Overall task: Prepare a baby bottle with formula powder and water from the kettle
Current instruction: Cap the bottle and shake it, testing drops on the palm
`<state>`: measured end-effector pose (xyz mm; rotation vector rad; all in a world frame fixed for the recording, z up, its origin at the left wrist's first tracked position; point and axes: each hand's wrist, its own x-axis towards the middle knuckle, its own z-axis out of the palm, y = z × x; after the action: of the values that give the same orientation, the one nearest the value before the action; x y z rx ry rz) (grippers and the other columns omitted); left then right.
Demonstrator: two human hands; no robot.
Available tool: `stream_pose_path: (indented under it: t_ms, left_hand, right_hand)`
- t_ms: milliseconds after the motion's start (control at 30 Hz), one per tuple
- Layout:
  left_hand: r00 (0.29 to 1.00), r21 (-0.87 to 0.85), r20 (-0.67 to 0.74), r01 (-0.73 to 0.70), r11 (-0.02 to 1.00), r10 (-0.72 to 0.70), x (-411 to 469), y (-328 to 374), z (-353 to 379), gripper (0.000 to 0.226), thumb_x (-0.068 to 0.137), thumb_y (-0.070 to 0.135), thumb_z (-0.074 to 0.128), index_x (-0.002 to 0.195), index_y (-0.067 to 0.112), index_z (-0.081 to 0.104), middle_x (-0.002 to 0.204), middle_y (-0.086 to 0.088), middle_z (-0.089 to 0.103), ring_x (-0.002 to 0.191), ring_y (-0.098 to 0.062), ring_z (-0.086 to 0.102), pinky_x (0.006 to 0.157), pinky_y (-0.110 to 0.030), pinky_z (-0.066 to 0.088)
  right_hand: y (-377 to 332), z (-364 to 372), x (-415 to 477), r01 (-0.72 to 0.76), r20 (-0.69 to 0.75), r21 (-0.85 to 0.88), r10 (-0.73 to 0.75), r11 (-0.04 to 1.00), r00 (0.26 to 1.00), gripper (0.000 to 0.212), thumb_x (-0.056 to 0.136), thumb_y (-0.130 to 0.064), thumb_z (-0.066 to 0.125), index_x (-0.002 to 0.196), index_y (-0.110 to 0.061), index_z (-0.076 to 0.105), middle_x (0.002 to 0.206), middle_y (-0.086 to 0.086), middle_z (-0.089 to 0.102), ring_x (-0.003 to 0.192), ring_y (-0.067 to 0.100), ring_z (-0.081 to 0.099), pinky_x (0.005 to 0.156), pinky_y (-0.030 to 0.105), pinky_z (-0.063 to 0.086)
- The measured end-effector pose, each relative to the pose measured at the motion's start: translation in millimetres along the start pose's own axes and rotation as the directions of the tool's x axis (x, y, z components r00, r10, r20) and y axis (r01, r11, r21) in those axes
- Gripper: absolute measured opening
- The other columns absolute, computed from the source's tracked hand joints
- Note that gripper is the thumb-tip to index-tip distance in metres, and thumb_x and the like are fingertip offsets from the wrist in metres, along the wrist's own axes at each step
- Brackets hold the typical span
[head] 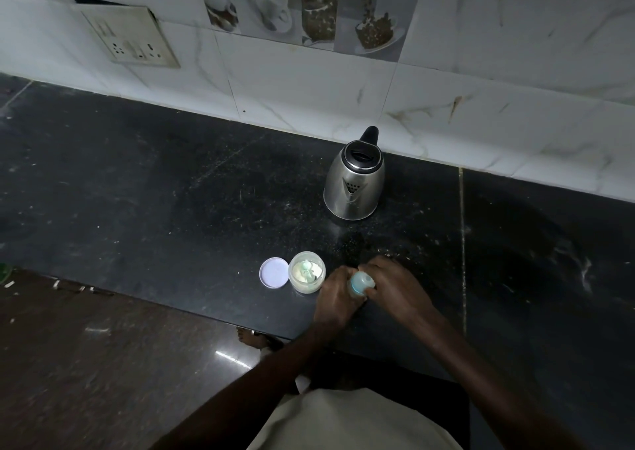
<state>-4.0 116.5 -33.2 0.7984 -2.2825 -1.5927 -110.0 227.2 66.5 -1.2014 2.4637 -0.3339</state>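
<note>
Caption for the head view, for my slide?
Left hand and right hand grip the bottle beside the open jar; kettle behind.

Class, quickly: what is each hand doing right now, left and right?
Left hand: closed, gripping the bottle.
Right hand: closed, gripping the same bottle at its top.

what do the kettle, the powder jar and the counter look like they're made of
Kettle: stainless steel by its silvery sheen and reflections, with a black, likely plastic, lid and handle. Powder jar: probably translucent plastic, since the pale powder shows through its cloudy wall. Counter: dark polished stone, perhaps granite, speckled and glossy.
</note>
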Motion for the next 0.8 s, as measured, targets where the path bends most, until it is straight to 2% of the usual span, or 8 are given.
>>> stream_pose_path:
  t_ms: [200, 333, 533, 667, 800]
  left_hand:
    - [1.0, 0.031, 0.002, 0.01, 0.999, -0.01, 2, -3, 3, 0.036, 0.083, 0.043, 0.088, 0.106, 0.027, 0.065, 0.1, 0.008, 0.072, 0.095, -0.013, 0.072, 0.081, -0.046, 0.058]
    - [0.999, 0.016, 0.018, 0.046, 0.999, -0.046, 1, -7, 3, 0.036, 0.086, 0.048, 0.086, 0.108, 0.03, 0.064, 0.102, 0.008, 0.072, 0.097, -0.014, 0.073, 0.082, -0.048, 0.059]
    - [0.999, 0.055, 0.008, 0.035, 0.998, -0.035, 1, -3, 3, 0.035, 0.085, 0.04, 0.086, 0.111, 0.03, 0.064, 0.105, 0.009, 0.072, 0.099, -0.011, 0.071, 0.084, -0.044, 0.059]
    - [0.999, 0.067, 0.027, 0.039, 0.997, -0.041, 0, 0, 1, 0.033, 0.084, 0.038, 0.085, 0.109, 0.029, 0.064, 0.103, 0.008, 0.072, 0.097, -0.012, 0.072, 0.083, -0.045, 0.059]
    - [0.999, 0.078, 0.007, 0.041, 0.996, -0.041, -1, 6, 1, 0.033, 0.085, 0.04, 0.085, 0.108, 0.03, 0.065, 0.103, 0.01, 0.072, 0.096, -0.008, 0.071, 0.084, -0.042, 0.059]
  right_hand:
    - [-4, -2, 3, 0.002, 0.005, -0.009, -0.002, 1.0, 1.0, 0.044, 0.082, -0.018, 0.078, 0.125, -0.019, 0.071, 0.118, 0.002, 0.062, 0.103, 0.024, 0.063, 0.085, 0.037, 0.053]
    - [-7, -3, 7, -0.016, 0.013, -0.009, 0.016, 1.0, 1.0, 0.035, 0.082, -0.017, 0.078, 0.117, -0.016, 0.075, 0.107, 0.004, 0.063, 0.095, 0.025, 0.064, 0.079, 0.037, 0.052]
    - [0, -4, 7, 0.002, -0.049, 0.087, 0.002, 0.996, 0.999, 0.037, 0.074, -0.014, 0.085, 0.111, -0.015, 0.08, 0.093, 0.005, 0.066, 0.082, 0.026, 0.068, 0.073, 0.039, 0.055]
    - [-3, 2, 3, -0.021, -0.075, 0.072, 0.027, 0.997, 0.997, 0.038, 0.079, -0.018, 0.083, 0.116, -0.019, 0.078, 0.099, 0.003, 0.067, 0.088, 0.025, 0.069, 0.076, 0.036, 0.055]
    - [-4, 3, 0, -0.067, -0.065, 0.087, 0.073, 0.994, 0.995, 0.045, 0.08, -0.02, 0.084, 0.124, -0.024, 0.073, 0.109, -0.001, 0.065, 0.098, 0.024, 0.067, 0.082, 0.04, 0.056]
